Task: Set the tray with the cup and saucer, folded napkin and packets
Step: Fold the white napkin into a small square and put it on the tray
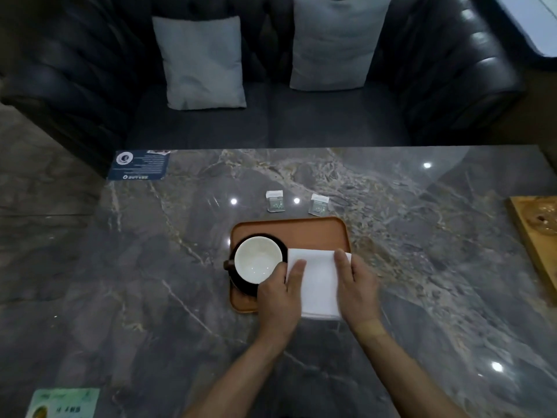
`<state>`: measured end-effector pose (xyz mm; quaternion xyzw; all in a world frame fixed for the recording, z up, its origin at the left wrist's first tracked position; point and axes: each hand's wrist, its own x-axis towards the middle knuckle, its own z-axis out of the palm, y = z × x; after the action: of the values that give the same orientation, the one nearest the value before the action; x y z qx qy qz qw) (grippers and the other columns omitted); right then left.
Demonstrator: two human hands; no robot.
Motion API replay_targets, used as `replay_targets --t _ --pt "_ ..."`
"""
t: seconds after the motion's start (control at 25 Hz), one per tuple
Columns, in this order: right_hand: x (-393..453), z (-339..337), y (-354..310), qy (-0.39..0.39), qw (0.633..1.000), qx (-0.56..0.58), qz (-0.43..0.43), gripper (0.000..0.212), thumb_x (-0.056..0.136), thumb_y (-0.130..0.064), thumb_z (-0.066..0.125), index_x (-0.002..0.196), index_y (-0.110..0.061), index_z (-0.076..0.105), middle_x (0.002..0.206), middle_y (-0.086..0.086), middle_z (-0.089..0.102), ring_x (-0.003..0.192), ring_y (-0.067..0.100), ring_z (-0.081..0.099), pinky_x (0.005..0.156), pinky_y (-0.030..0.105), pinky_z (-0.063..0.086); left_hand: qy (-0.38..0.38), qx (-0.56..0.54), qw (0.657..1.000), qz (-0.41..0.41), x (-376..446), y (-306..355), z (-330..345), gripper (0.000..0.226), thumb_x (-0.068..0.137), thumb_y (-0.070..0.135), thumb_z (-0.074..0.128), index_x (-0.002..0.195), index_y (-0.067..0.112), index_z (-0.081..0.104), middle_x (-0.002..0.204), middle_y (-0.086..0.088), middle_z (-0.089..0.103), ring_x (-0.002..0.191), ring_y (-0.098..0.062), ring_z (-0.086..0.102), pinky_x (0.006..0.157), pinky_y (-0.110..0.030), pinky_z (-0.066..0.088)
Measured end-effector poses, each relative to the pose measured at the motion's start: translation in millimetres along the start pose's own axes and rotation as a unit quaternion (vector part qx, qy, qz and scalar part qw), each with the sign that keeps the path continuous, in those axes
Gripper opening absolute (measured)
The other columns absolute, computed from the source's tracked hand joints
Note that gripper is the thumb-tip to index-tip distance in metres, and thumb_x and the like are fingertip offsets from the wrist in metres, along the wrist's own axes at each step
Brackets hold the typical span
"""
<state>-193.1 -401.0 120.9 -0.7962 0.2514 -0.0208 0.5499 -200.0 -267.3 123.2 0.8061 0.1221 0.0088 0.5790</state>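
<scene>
An orange-brown tray lies on the grey marble table. On its left half a cup, white inside, stands upright on a dark saucer. A folded white napkin lies on the tray's right half. My left hand grips the napkin's left edge, thumb on top. My right hand grips its right edge. Two small packets lie on the table just beyond the tray: one packet to the left, the other packet to the right.
A dark sofa with two grey cushions stands behind the table. A blue card lies at the far left corner, a green card at the near left. A wooden board sits at the right edge.
</scene>
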Motion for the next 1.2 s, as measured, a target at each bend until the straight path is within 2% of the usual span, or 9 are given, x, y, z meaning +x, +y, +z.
replay_targets --t 0.12,0.2,0.28,0.4,0.6,0.72,0.88,1.08,1.2 --pt "8.8 5.8 9.2 -0.043 0.998 0.008 0.048 0.035 0.093 -0.042 0.059 0.077 -0.011 0.062 0.074 0.01 0.067 0.066 0.015 0.059 0.061 0.04 0.049 -0.062 -0.041 0.995 -0.066 5.9 -19.6 2.5 0.037 0.094 0.049 0.048 0.066 0.026 0.043 0.062 0.018 0.053 0.059 0.001 0.046 0.057 -0.015 0.036" --pt "17.1 -0.9 17.1 -0.079 0.993 0.016 0.082 0.02 0.091 -0.037 0.064 0.09 -0.017 0.066 0.083 0.001 0.071 0.07 0.01 0.066 0.059 0.029 0.051 -0.107 -0.063 0.985 -0.117 4.2 -33.3 7.8 0.028 0.099 0.039 0.048 0.076 0.023 0.051 0.074 0.015 0.06 0.07 0.003 0.054 0.066 -0.016 0.04" --pt "24.7 -14.4 27.7 -0.119 0.986 0.032 0.109 0.018 0.089 -0.027 0.069 0.105 -0.021 0.066 0.095 -0.006 0.072 0.073 0.002 0.069 0.057 0.015 0.051 -0.13 -0.081 0.973 -0.172 0.8 -44.4 16.2 0.018 0.102 0.028 0.046 0.096 0.019 0.06 0.096 0.009 0.067 0.088 -0.002 0.06 0.077 -0.022 0.046" --pt "34.3 -36.3 43.6 -0.182 0.973 0.048 0.133 0.033 0.086 -0.01 0.071 0.11 -0.033 0.065 0.094 -0.013 0.075 0.079 0.001 0.07 0.059 0.012 0.051 -0.144 -0.085 0.96 -0.223 -1.3 -50.4 31.1 0.03 0.102 0.023 0.044 0.131 0.021 0.053 0.123 0.011 0.058 0.105 0.002 0.055 0.091 -0.022 0.042" --pt "50.6 -45.9 69.7 -0.211 0.972 -0.055 0.083 0.049 0.082 -0.004 0.07 0.119 -0.036 0.06 0.091 -0.019 0.07 0.077 -0.008 0.063 0.061 0.006 0.046 -0.111 0.025 0.972 -0.204 3.6 -56.9 60.8 0.044 0.098 0.016 0.051 0.141 0.015 0.046 0.136 0.003 0.053 0.119 -0.007 0.047 0.102 -0.026 0.037" --pt "62.2 -42.7 81.3 -0.206 0.968 -0.137 0.038 0.053 0.081 -0.009 0.071 0.125 -0.036 0.058 0.095 -0.019 0.068 0.077 -0.003 0.063 0.067 0.015 0.048 -0.099 0.091 0.973 -0.187 6.5 -63.5 75.7 0.051 0.095 0.018 0.056 0.143 0.021 0.042 0.143 0.0 0.049 0.128 -0.016 0.047 0.11 -0.034 0.037" --pt "71.1 -39.0 98.5 -0.207 0.95 -0.233 -0.031 0.062 0.082 -0.016 0.07 0.14 -0.026 0.049 0.106 -0.005 0.065 0.084 0.007 0.055 0.073 0.025 0.042 -0.111 0.193 0.963 -0.151 6.0 -75.3 82.4 0.057 0.094 0.027 0.057 0.146 0.028 0.035 0.134 0.002 0.045 0.12 -0.017 0.051 0.095 -0.025 0.039" --pt "67.4 -40.6 114.8 -0.195 0.929 -0.308 -0.061 0.062 0.088 -0.029 0.067 0.145 -0.028 0.041 0.126 0.002 0.059 0.109 0.017 0.054 0.088 0.03 0.047 -0.124 0.326 0.933 -0.093 4.3 -83.4 81.6 0.064 0.093 0.041 0.056 0.148 0.027 0.025 0.129 0.001 0.043 0.114 -0.018 0.052 0.094 -0.032 0.049" --pt "62.2 -44.6 122.3 -0.166 0.902 -0.377 -0.134 0.059 0.089 -0.041 0.064 0.142 -0.025 0.045 0.134 0.003 0.055 0.121 0.024 0.045 0.1 0.039 0.042 -0.126 0.372 0.919 -0.043 -1.3 -89.5 77.3 0.07 0.093 0.049 0.051 0.151 0.031 0.015 0.13 0.0 0.044 0.112 -0.018 0.05 0.092 -0.033 0.047"
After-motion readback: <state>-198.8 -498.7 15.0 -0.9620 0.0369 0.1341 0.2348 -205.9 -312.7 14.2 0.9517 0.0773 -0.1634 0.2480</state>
